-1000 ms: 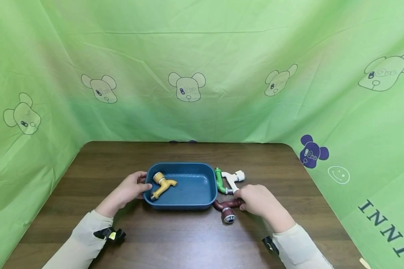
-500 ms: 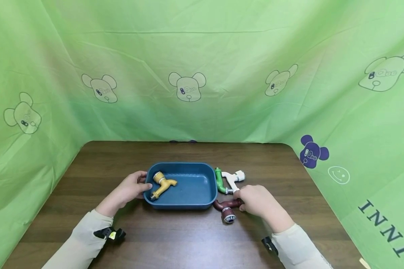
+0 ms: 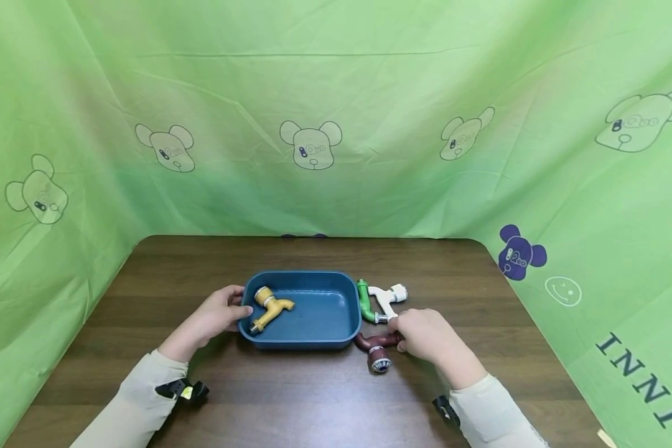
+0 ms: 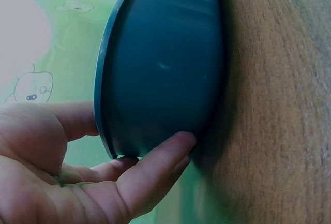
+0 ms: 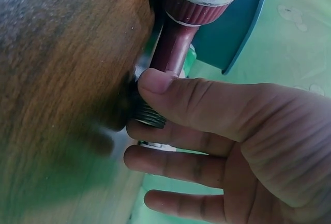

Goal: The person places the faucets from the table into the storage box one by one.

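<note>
Blue basin (image 3: 322, 314): rounded rectangle, thin rim, open side up, flat on bench (image 3: 285, 398), long side running left-right. Yellow tap (image 3: 273, 308) lies inside at the left end. Left hand (image 3: 217, 315) grips the basin's left end, thumb over rim.

Maroon tap (image 3: 376, 348): ribbed knob with silver cap, knob toward the person, curved spout at basin's near right corner; contact there unclear. Dark threaded inlet points right, pinched between thumb and finger of right hand (image 3: 427, 336). Tap is low at the bench; can't tell if touching.
</note>
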